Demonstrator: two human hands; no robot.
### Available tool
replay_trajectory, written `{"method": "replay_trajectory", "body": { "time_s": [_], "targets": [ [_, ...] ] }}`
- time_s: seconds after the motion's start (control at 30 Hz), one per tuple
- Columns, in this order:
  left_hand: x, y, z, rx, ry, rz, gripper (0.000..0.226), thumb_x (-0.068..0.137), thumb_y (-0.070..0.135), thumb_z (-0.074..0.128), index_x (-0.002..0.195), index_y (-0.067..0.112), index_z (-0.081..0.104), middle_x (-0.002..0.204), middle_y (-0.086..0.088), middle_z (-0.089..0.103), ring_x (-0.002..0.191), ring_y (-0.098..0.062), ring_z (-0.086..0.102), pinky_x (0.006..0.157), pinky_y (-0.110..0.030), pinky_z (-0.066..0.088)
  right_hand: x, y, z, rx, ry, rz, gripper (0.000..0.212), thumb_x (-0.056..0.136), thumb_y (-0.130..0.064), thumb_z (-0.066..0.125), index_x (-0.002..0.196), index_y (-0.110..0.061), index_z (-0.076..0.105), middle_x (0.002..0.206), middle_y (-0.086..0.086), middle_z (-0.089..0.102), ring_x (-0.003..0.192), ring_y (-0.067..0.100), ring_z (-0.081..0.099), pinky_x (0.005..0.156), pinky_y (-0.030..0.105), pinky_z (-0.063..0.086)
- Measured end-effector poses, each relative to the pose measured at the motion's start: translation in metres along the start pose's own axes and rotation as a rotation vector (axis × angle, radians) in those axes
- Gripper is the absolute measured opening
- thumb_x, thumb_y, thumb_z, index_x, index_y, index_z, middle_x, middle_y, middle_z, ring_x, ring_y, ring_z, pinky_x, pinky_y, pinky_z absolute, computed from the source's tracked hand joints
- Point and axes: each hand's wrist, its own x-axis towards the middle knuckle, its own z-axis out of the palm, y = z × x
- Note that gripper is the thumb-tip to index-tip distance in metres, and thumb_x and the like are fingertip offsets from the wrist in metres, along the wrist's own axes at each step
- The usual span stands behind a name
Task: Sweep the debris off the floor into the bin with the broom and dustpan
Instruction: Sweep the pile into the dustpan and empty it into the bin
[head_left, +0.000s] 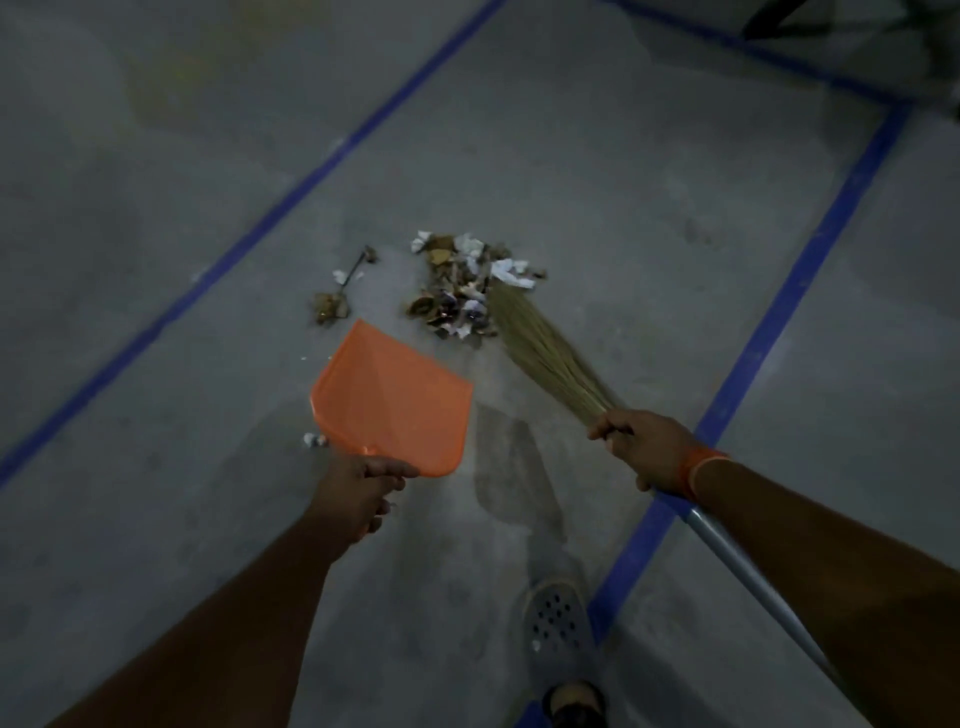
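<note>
hands | left hand grips dustpan | right hand grips broom

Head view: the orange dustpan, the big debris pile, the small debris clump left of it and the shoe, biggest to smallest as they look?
1. Orange dustpan, though it is nearer the camera.
2. Big debris pile.
3. Shoe, partly shadowed, so unsure against the pile.
4. Small debris clump.

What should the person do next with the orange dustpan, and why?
Probably lower the dustpan until its front edge sits on the floor beside the main debris pile. The left hand holds it tilted, short of the pile, while the broom in the right hand already touches the pile's far side, ready to push.
</note>
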Motion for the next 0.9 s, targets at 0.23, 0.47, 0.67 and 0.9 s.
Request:
{"method": "replay_trajectory", "body": {
  "time_s": [0.23,0.47,0.67,0.9],
  "targets": [
    [-0.058,-0.072,-0.111,-0.081,0.067,0.023,0.032,0.099,-0.008,0.045,0.098,0.003,0.076,0.087,-0.011,0.058,0.045,-0.012,0.040,0.042,-0.020,0.027,-0.074,-0.051,0.060,-0.135,0.009,-0.054,0.024,0.098,-0.020,0.047,0.100,-0.036,0.065,0.102,0.003,0.066,0.063,0.032,0.068,0.053,0.036,0.055],
    [-0.102,-0.151,-0.181,-0.089,0.134,0.005,0.030,0.098,-0.006,0.047,0.099,0.004,0.075,0.088,-0.010,0.060,0.044,-0.011,0.041,0.042,-0.020,0.030,-0.117,-0.088,0.185,-0.106,-0.130,-0.111,0.024,0.099,-0.022,0.046,0.101,-0.037,0.065,0.081,0.008,0.068,0.045,0.014,0.056,0.046,0.027,0.049],
    [-0.096,-0.197,-0.219,-0.197,0.169,0.041,0.029,0.099,-0.006,0.046,0.104,0.002,0.073,0.091,-0.010,0.059,0.043,-0.011,0.039,0.039,-0.018,0.028,-0.108,-0.110,0.283,-0.254,-0.304,-0.138,0.025,0.098,-0.024,0.045,0.101,-0.043,0.061,0.084,-0.006,0.065,0.062,0.010,0.061,0.059,0.022,0.048],
    [-0.076,-0.222,-0.240,-0.241,0.151,0.046,0.031,0.097,-0.005,0.049,0.096,0.010,0.076,0.090,-0.008,0.062,0.044,-0.011,0.043,0.043,-0.019,0.031,-0.075,-0.128,0.281,-0.478,-0.209,-0.033,0.029,0.097,-0.016,0.045,0.114,-0.029,0.064,0.111,0.007,0.064,0.071,0.017,0.054,0.068,0.024,0.043]
  ]
}}
